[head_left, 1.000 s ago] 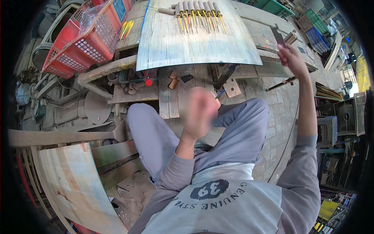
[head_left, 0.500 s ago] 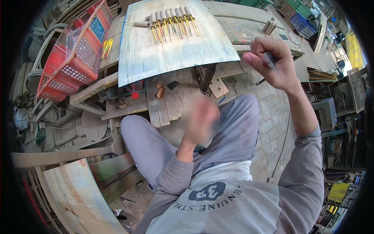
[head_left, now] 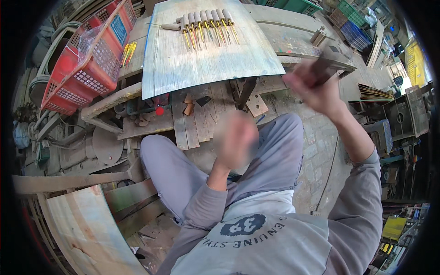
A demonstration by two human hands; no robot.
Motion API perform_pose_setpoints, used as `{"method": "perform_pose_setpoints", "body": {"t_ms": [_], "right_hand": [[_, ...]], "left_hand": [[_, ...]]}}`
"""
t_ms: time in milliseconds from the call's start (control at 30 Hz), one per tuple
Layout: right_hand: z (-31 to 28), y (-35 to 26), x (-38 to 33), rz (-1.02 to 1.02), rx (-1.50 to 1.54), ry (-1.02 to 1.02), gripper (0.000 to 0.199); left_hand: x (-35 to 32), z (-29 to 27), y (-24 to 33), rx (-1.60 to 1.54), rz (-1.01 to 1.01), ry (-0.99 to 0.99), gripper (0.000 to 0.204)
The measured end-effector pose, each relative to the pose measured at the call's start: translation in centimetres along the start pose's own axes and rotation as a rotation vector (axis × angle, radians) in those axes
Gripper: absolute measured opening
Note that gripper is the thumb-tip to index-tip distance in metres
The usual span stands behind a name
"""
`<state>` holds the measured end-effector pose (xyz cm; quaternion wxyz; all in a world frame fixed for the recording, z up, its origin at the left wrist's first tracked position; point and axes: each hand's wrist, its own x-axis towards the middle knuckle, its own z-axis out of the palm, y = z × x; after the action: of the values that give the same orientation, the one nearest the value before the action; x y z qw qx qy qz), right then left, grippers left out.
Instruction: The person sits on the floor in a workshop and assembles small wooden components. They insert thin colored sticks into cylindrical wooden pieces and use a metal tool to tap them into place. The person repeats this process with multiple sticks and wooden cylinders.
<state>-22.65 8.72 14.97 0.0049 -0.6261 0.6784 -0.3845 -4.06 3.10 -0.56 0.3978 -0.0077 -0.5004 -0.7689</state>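
My right hand [head_left: 316, 85] is raised at the right, closed around a dark brown block-like object [head_left: 323, 68] that is blurred by motion. My left hand [head_left: 236, 140] is lifted in front of my chest above my grey-trousered knees; it is too blurred to show what, if anything, it holds. Ahead lies a pale wooden board [head_left: 201, 59] with a row of several yellow-handled tools with grey cylindrical ends [head_left: 206, 23] near its far edge. Both hands are well short of that row.
A red plastic basket [head_left: 87, 59] stands at the left beside loose yellow sticks [head_left: 128, 48]. Wooden planks, a red knob [head_left: 159, 111] and scrap blocks lie under the board. A curved plywood sheet [head_left: 82, 229] leans at lower left. Crates and metal boxes crowd the right.
My right hand has drawn back from the bench's far right toward me and now grips a dark object. The view has tilted, bringing the board closer. My left hand stays raised.
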Motion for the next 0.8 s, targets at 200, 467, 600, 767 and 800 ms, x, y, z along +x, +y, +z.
{"method": "perform_pose_setpoints", "body": {"t_ms": [200, 467, 600, 767, 800], "right_hand": [[1.0, 0.7, 0.2, -0.047, 0.039, 0.131, 0.023], [0.9, 0.6, 0.3, -0.435, -0.277, -0.163, 0.034], [1.1, 1.2, -0.2, -0.266, -0.203, -0.048, 0.032], [1.1, 0.7, -0.4, 0.017, 0.078, 0.080, 0.033], [0.6, -0.6, 0.2, -0.137, -0.103, -0.159, 0.035]], "left_hand": [[-0.1, -0.3, -0.1, 0.039, 0.008, 0.000, 0.009], [-0.3, -0.3, -0.5, 0.078, -0.005, 0.004, 0.008], [-0.3, -0.4, -0.5, 0.119, -0.022, 0.006, 0.008], [-0.2, -0.2, -1.4, 0.113, 0.015, 0.004, 0.010], [0.0, -0.3, -1.0, 0.134, 0.020, -0.006, 0.010]]}}
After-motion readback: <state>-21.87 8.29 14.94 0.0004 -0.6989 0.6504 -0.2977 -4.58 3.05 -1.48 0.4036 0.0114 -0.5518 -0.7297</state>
